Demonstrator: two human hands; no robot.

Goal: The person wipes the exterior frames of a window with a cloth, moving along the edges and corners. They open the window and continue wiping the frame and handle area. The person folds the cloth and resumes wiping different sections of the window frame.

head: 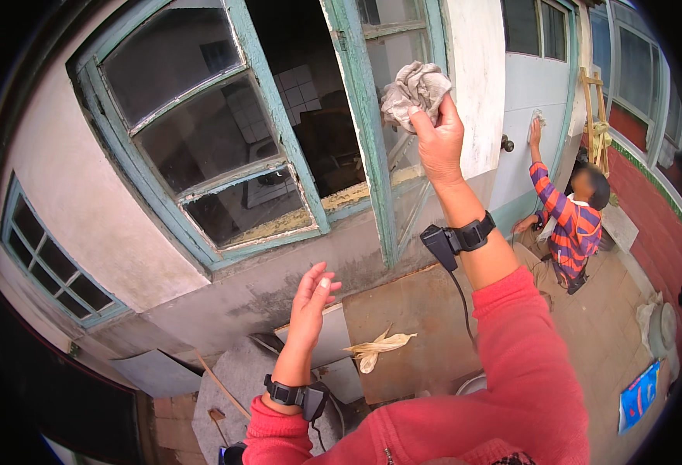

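My right hand [441, 136] is raised and grips a crumpled grey cloth [415, 93], thumb in front of it. Cloth and hand are in front of the glass of an opened casement window [370, 145] with a peeling green frame; whether the cloth touches the pane I cannot tell. Lower and further left, my left hand [312, 299] holds nothing, its fingers apart and slightly curled, in front of the grey lower wall. To its upper left is another green-framed sash [201, 133] with three panes. Both wrists wear black straps with small devices and cables.
A person [576, 226] in a striped top crouches at the right, one hand holding a cloth on a pale door [533, 93]. Below the window lie a rusty board [416, 325] with dry husks [381, 349] and a grey slab [219, 383]. A wooden ladder [597, 128] leans beyond.
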